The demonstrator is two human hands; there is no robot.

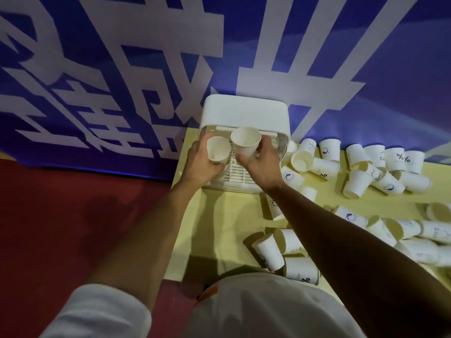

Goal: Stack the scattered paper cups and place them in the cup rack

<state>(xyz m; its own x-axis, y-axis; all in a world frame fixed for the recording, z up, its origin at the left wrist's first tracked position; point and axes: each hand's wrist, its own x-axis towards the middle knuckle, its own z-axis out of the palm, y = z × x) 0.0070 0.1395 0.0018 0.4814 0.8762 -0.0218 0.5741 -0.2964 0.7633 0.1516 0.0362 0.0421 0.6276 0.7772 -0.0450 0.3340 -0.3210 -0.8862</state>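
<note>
One sleeve (97, 313): white, lower left of the frame
shirt (256, 311): white, bottom centre
table (219, 228): pale yellow, running from bottom centre to the right edge
loose cups (268, 252): many white paper cups, most lying on their sides, some printed, strewn over the right half of the frame
floor (73, 215): red, left of the table
left hand (200, 167): grips the left cup (218, 150), its mouth tipped toward the camera, at frame centre
right hand (262, 167): grips the right cup (245, 141), just beside the other, slightly higher
cup rack (244, 113): white, rounded top, slatted base, directly behind both held cups, at the table's far edge
banner (97, 69): blue with large white characters, filling the upper frame
</note>
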